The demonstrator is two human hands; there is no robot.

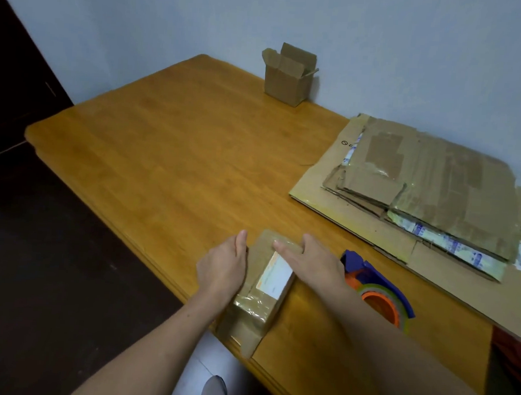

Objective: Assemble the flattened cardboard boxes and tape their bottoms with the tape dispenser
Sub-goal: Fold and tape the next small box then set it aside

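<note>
**Head view: two hands on small taped box, lower centre**

Wooden table [152, 148] across frame. Left hand [222, 271] unclenched, fingers straight, flat against left side of small taped box [262, 304], lower centre. Open-topped box [286, 83] upright, upper centre. Right hand [313, 264] unclenched, fingers extended, pressing taped box's top. Tape dispenser [378, 293] just beside right wrist. Flattened cardboard stack [430, 189], right.

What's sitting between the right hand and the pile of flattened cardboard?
The tape dispenser, blue with an orange roll, lies on the table between the right hand and the flattened cardboard pile; the head view shows it.
</note>
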